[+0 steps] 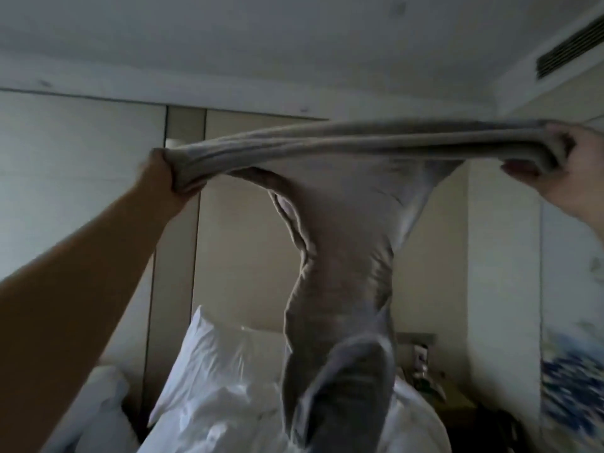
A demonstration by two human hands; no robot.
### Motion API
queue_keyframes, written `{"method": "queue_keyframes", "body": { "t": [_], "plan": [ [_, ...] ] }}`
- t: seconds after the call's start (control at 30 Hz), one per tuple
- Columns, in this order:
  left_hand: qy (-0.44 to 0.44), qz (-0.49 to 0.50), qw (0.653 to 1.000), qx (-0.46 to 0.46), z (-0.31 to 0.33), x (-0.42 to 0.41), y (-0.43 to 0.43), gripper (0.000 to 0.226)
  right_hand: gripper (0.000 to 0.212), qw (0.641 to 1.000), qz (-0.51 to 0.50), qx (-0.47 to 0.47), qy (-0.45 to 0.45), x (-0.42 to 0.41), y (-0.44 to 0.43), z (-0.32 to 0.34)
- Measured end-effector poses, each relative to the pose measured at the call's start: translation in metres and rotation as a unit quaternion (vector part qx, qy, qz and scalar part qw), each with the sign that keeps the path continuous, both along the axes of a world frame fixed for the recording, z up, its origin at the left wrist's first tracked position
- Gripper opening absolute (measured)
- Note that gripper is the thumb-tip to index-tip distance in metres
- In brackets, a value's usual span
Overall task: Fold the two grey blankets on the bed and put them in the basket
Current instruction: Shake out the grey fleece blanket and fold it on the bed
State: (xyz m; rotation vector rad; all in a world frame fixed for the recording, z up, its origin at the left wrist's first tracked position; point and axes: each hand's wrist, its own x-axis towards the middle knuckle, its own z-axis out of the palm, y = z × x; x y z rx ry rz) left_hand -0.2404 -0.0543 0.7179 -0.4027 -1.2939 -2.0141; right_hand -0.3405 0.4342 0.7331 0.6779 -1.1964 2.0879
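Gripping noted at both hands. Left hand (165, 174), arm raised from lower left, is fisted round one bunched end of the grey blanket (343, 223). Right hand (565, 165), at the frame's right edge, has its fingers curled round the opposite bunched end. The top edge is stretched taut between them, held high. The remaining cloth hangs from that edge in a narrowing, twisted fall toward the bed (212, 420). Its lower end looks darker and blurred; whether it touches the bedding cannot be told. White pillow (215, 351) stands propped at the head of the bed, just left of the hanging cloth. Behind is a pale panelled wall (245, 207). A blue-patterned panel (568, 371) is at right. Ceiling vent (568, 47) is at upper right.
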Motion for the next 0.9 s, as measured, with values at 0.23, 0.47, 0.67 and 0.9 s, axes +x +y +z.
{"method": "queue_keyframes", "body": {
  "t": [0.23,0.47,0.67,0.9],
  "plan": [
    [-0.095,0.051,0.992,0.067,-0.093,0.011,0.018,0.032,0.020,0.985,0.016,0.002,-0.174,0.046,-0.004,-0.105],
    [-0.291,0.141,0.941,0.103,-0.297,0.001,-0.014,0.017,0.019,0.924,0.012,-0.004,-0.383,0.055,-0.014,-0.308],
    [-0.505,0.175,0.843,0.065,-0.514,0.072,-0.021,0.023,0.017,0.786,-0.028,0.044,-0.615,0.120,-0.026,-0.528],
    [-0.727,0.149,0.671,0.000,-0.701,0.227,-0.028,0.037,0.014,0.603,-0.031,0.104,-0.791,0.280,-0.032,-0.694]
  ]
}}
